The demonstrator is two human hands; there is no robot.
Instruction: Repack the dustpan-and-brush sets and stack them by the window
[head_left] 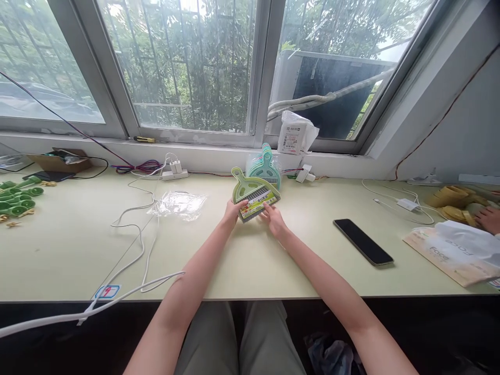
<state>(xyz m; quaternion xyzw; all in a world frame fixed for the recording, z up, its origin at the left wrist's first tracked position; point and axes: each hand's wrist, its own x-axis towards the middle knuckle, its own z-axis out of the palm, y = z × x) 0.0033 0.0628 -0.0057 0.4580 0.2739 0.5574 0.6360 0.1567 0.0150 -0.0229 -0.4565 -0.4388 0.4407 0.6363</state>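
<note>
A small light-green dustpan with a brush and a printed label card (254, 198) lies on the pale table (242, 260), handle pointing away from me. My left hand (231, 212) grips its left lower corner. My right hand (273, 217) pinches the lower right edge of the label card. Just behind it stands a stack of teal dustpan sets (266, 165) in clear wrap.
A crumpled clear plastic bag (178, 203) lies to the left, with white cables (136, 229) and a power strip (175, 172). A black phone (363, 241) lies at the right. Further right are paper bags (457, 250) and another person's hand (489, 219). Green items (17, 195) sit far left.
</note>
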